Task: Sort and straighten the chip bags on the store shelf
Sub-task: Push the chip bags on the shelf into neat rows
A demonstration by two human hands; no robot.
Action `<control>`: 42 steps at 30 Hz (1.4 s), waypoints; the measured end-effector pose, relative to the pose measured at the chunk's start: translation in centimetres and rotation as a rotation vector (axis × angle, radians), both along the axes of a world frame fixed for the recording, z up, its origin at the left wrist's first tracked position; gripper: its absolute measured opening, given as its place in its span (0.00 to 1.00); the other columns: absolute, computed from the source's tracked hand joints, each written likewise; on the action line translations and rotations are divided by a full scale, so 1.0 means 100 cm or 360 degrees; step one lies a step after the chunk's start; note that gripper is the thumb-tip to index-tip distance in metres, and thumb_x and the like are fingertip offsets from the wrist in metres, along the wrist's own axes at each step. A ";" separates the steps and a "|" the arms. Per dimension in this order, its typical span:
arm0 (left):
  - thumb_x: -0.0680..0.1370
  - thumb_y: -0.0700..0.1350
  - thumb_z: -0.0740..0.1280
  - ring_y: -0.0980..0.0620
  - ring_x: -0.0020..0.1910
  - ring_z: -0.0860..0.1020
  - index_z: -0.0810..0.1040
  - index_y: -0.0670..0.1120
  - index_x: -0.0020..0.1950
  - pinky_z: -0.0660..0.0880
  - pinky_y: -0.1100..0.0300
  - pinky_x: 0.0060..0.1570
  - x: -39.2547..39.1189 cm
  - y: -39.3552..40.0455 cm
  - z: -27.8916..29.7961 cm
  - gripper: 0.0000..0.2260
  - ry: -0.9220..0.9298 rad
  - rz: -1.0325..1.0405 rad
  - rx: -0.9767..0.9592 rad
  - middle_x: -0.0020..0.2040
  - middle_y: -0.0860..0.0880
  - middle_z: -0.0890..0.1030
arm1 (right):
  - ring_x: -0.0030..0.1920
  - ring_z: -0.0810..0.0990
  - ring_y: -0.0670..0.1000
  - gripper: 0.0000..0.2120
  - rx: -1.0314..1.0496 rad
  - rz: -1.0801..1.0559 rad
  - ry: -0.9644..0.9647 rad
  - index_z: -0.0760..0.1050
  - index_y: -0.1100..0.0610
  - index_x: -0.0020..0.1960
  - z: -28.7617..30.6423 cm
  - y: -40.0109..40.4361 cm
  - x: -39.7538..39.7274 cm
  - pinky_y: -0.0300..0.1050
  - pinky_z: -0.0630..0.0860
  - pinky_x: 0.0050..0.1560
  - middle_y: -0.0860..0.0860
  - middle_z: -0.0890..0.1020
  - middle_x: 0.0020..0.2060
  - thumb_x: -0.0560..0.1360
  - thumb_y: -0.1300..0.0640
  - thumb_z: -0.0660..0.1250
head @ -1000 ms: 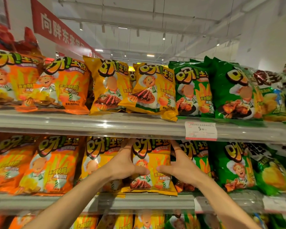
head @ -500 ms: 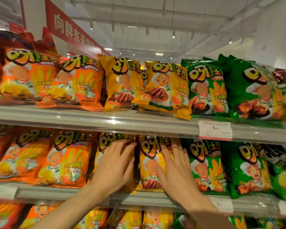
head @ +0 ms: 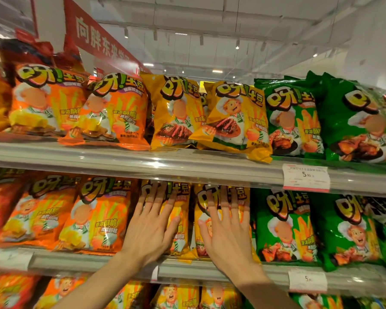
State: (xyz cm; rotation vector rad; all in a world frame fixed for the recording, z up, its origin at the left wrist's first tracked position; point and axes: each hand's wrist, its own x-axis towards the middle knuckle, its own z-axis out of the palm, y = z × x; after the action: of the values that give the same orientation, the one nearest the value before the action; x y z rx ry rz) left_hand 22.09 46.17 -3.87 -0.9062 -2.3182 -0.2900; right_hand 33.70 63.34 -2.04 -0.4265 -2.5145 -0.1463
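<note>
Chip bags fill three shelf levels, sorted by colour: orange at the left, yellow in the middle, green at the right. Nearest, on the middle shelf (head: 210, 269), both hands lie flat with straight, spread fingers gripping nothing. The left hand (head: 151, 230) presses the left yellow bag (head: 178, 219), and the right hand (head: 228, 233) presses the right yellow bag (head: 201, 210) just beside it; the fingertips reach up under the shelf edge above, where they look blurred. An orange bag (head: 98, 215) stands left of the hands and a green bag (head: 283, 226) right of them. Below, the tops of more bags show, though probably too blurred to read. On the top shelf (head: 143, 161), a tilted yellow bag (head: 234, 119) leans over the edge, near a price tag (head: 306, 177). Farther back hangs a red banner (head: 98, 39) under the white ceiling.
</note>
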 end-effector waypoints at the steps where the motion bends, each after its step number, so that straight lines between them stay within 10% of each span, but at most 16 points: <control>1: 0.83 0.62 0.46 0.47 0.80 0.48 0.61 0.49 0.79 0.50 0.43 0.76 0.000 0.000 0.000 0.28 -0.0005 -0.0002 0.0012 0.80 0.45 0.57 | 0.68 0.71 0.63 0.25 0.0004 -0.0011 -0.0001 0.72 0.52 0.70 0.000 -0.001 -0.001 0.69 0.62 0.68 0.58 0.76 0.64 0.79 0.39 0.54; 9: 0.83 0.61 0.48 0.47 0.80 0.47 0.62 0.49 0.79 0.52 0.41 0.76 0.002 -0.001 -0.001 0.28 -0.0004 -0.0072 0.0091 0.81 0.44 0.55 | 0.70 0.68 0.60 0.26 -0.0003 0.0016 0.0030 0.68 0.51 0.72 -0.005 0.001 -0.001 0.67 0.61 0.70 0.55 0.75 0.66 0.81 0.38 0.51; 14: 0.82 0.57 0.55 0.42 0.70 0.69 0.72 0.46 0.71 0.60 0.45 0.72 0.015 0.004 0.007 0.23 0.0060 -0.0199 0.0271 0.69 0.42 0.73 | 0.76 0.50 0.51 0.30 -0.0294 0.0290 0.0244 0.56 0.51 0.78 -0.001 0.013 0.008 0.54 0.44 0.77 0.53 0.61 0.76 0.81 0.37 0.47; 24: 0.80 0.51 0.63 0.52 0.54 0.75 0.71 0.51 0.67 0.75 0.56 0.50 0.079 0.092 0.031 0.16 -0.0190 -0.0784 0.0530 0.58 0.52 0.72 | 0.62 0.68 0.61 0.21 -0.0541 0.0067 0.0576 0.67 0.59 0.67 0.026 0.100 0.069 0.58 0.70 0.63 0.59 0.71 0.59 0.78 0.50 0.66; 35: 0.78 0.58 0.65 0.48 0.72 0.66 0.49 0.60 0.78 0.66 0.58 0.68 0.125 0.198 0.042 0.34 -0.0952 -0.0664 0.0362 0.74 0.48 0.64 | 0.72 0.66 0.53 0.33 -0.0787 0.0242 -0.0017 0.52 0.49 0.79 0.049 0.191 0.112 0.46 0.67 0.67 0.52 0.62 0.74 0.79 0.49 0.65; 42: 0.76 0.49 0.72 0.71 0.47 0.73 0.54 0.60 0.75 0.69 0.77 0.45 0.125 0.222 0.054 0.34 -0.1312 -0.0693 0.0567 0.62 0.58 0.71 | 0.64 0.74 0.51 0.47 -0.0998 0.0419 -0.0346 0.42 0.44 0.79 0.058 0.212 0.106 0.44 0.74 0.61 0.49 0.60 0.77 0.74 0.51 0.72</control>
State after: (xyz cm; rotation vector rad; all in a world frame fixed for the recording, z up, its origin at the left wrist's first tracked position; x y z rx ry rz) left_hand 34.54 68.36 1.55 -1.2493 -2.5896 -1.4412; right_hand 44.32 84.57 3.73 -0.3235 -2.7652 0.7506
